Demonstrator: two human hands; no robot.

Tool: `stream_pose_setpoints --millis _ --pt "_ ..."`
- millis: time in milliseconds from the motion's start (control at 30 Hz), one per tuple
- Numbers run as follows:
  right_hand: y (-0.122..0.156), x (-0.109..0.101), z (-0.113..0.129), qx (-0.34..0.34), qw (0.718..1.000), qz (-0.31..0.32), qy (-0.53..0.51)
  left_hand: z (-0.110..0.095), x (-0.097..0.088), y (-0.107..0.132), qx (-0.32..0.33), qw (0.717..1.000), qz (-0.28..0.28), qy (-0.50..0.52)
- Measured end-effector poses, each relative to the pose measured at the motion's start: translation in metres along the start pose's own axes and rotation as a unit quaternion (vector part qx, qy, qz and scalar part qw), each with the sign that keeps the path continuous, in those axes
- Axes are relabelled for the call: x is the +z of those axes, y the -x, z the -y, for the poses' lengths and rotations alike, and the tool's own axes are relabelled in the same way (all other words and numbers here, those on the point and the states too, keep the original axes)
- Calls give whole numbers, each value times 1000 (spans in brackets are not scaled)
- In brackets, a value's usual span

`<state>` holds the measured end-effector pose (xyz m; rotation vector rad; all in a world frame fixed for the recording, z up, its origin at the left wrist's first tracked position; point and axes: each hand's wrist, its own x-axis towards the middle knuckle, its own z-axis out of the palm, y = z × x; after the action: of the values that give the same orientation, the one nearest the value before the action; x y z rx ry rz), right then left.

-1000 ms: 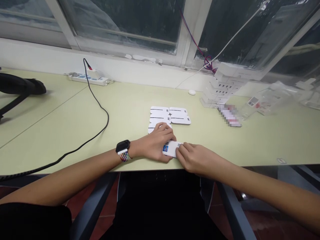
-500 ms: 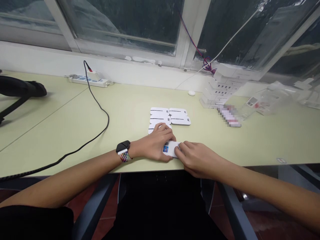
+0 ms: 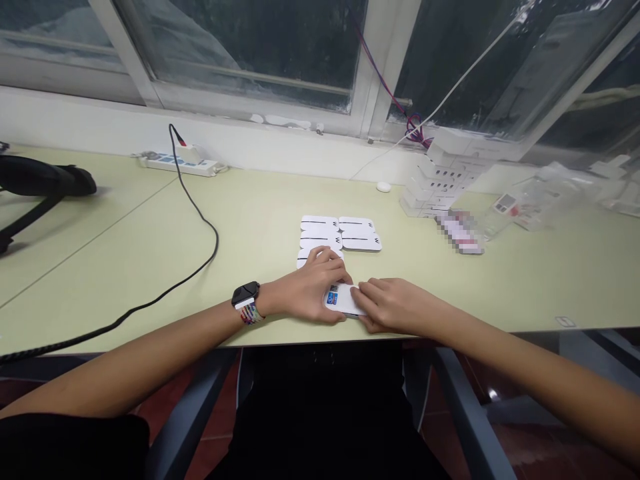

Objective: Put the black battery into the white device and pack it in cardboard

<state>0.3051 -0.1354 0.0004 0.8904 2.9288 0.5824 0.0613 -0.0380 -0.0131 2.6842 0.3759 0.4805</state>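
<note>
A pale green surface stretches wide beneath a row of windows set in white frames; the glass is dark, with dim foliage behind it. A white ledge runs along below the panes. Against it lies a white power strip, whose black cable curves over the surface to the near left edge. A black chair part shows at far left. Reddish floor tiles and grey legs show underneath.

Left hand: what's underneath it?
The left hand rests on a small white packet with a blue label; the right hand grips its other end. The knuckles also hide most of the nearest flat white card. The packet's covered part can't be seen.
</note>
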Motion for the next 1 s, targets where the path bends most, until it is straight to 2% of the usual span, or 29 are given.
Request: stream_pose_setpoints --millis 167,300,467,667,767,867,933,1000 --pt "-3 2 5 -39 994 -34 96 1 -4 0 -3 1000 7 -10" --pt "-1 -2 4 -63 989 -25 129 1 -6 1 -4 1000 12 -8" --pt "4 1 6 -61 987 -40 144 0 -6 1 -3 1000 15 -12" --pt "7 -2 -5 -60 983 -126 116 1 -5 1 7 1000 15 -19" --pt "12 -5 -15 -21 985 -162 58 2 -5 3 10 1000 10 -22" --pt "18 1 -20 56 980 -191 -31 4 -2 6 0 1000 -8 -22" --pt "22 9 -22 132 958 -215 -133 4 1 7 -13 999 -29 -25" --pt "24 16 -25 220 914 -226 -256 3 4 7 -29 998 -47 -26"
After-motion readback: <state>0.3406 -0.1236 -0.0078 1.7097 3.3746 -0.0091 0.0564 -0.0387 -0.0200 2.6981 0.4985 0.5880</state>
